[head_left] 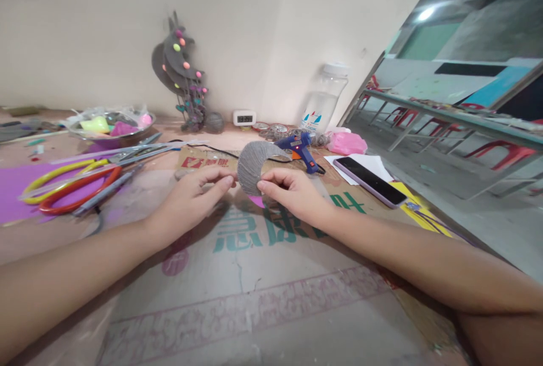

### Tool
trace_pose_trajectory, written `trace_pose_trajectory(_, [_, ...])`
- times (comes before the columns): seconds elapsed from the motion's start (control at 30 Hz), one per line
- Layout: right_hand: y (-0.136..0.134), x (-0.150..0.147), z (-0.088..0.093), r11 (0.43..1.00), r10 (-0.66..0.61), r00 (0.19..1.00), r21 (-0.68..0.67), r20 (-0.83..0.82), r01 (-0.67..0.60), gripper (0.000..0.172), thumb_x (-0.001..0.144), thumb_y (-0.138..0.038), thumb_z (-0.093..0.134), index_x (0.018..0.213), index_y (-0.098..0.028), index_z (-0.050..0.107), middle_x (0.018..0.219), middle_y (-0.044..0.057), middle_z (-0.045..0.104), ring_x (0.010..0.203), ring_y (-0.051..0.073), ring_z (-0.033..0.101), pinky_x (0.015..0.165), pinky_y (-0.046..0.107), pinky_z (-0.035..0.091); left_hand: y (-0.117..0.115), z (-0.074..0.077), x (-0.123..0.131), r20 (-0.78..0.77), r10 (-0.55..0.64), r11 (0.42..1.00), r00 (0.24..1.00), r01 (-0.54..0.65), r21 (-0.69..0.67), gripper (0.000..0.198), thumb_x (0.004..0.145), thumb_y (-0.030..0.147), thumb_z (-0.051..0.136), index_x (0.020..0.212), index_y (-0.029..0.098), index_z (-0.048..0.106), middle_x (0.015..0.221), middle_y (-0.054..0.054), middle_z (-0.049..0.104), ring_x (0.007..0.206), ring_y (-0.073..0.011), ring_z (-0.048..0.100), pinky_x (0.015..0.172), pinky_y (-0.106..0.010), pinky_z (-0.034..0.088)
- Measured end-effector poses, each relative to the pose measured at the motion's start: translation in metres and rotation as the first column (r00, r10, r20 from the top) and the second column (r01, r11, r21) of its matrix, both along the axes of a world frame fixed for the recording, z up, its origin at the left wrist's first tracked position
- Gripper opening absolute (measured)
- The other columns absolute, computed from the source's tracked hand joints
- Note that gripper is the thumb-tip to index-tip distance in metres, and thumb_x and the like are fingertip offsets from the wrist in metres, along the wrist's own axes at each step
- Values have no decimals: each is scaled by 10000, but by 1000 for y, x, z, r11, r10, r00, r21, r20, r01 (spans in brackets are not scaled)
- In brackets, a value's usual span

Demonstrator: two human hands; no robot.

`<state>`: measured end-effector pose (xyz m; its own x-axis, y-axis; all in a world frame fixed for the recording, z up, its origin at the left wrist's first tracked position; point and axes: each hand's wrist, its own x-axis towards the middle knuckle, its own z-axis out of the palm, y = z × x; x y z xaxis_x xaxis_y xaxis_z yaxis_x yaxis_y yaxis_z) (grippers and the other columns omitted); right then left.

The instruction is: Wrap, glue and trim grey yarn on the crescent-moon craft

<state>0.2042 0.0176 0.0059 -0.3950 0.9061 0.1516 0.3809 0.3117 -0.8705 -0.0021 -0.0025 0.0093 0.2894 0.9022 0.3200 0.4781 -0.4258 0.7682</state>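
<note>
A grey crescent-shaped piece wrapped in grey yarn [253, 166] stands upright over a sheet of brown cardboard [237, 275]. My right hand [292, 193] pinches its lower end between thumb and fingers. My left hand [197, 193] reaches in from the left, its fingertips closed and touching the crescent's lower left edge, perhaps holding a thin strand that I cannot make out. A bit of pink material shows under the crescent.
Yellow and red scissors [68, 185] lie at left on purple paper. A blue glue gun [300, 150], a phone [370, 181], a pink bag [345, 142], a clear jar [324, 103], a small clock [244, 117], a bowl of coloured clay [111, 124] and a finished grey moon ornament [180, 72] stand behind.
</note>
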Motion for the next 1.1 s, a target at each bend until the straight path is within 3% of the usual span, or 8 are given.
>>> trace_pose_trajectory(0.1, [1,0,-1,1000,-2,1000,21,14,2,265,793,-406,563,758,-148,612,578,-32,467,513,80,398,506,226,337,1,-2,0,54,49,999,997,-48,-18,228,827,294,537,1030,212,602,962,-13,667,881,-165,610,799,-273,475])
trace_pose_trajectory(0.27, [2,1,-1,999,7,1000,38,24,-8,259,794,-400,558,753,-150,612,580,-33,463,516,80,391,507,226,331,2,-3,0,81,132,991,988,-129,-33,218,795,276,576,999,200,585,964,-33,659,912,-180,611,780,-294,500])
trace_pose_trajectory(0.43, [2,1,-1,999,10,999,43,30,-11,264,798,-406,557,756,-151,608,581,-32,460,518,79,388,507,226,331,1,-3,0,85,76,996,993,-71,-56,197,807,296,561,989,226,591,985,-37,665,932,-204,613,784,-333,510])
trace_pose_trajectory(0.7, [3,1,-2,999,24,999,38,24,-25,268,799,-413,558,762,-153,612,588,-32,454,520,78,376,495,222,315,2,-8,-1,154,8,998,988,2,-64,183,844,217,485,1013,209,554,907,-18,652,867,-170,626,763,-303,501])
trace_pose_trajectory(0.83, [2,1,-2,999,19,999,37,27,-20,266,801,-409,556,758,-152,610,583,-35,442,516,77,370,491,222,306,3,-7,-1,86,26,1000,996,-26,-11,208,822,225,517,1021,221,577,1033,-15,657,972,-183,606,853,-313,464])
trace_pose_trajectory(1.1, [2,1,-2,999,17,999,37,32,-18,256,800,-399,555,750,-152,602,582,-35,448,515,78,375,498,223,318,3,-3,-1,-68,82,996,994,-80,27,132,795,236,523,911,220,583,957,1,662,938,-193,600,839,-307,454])
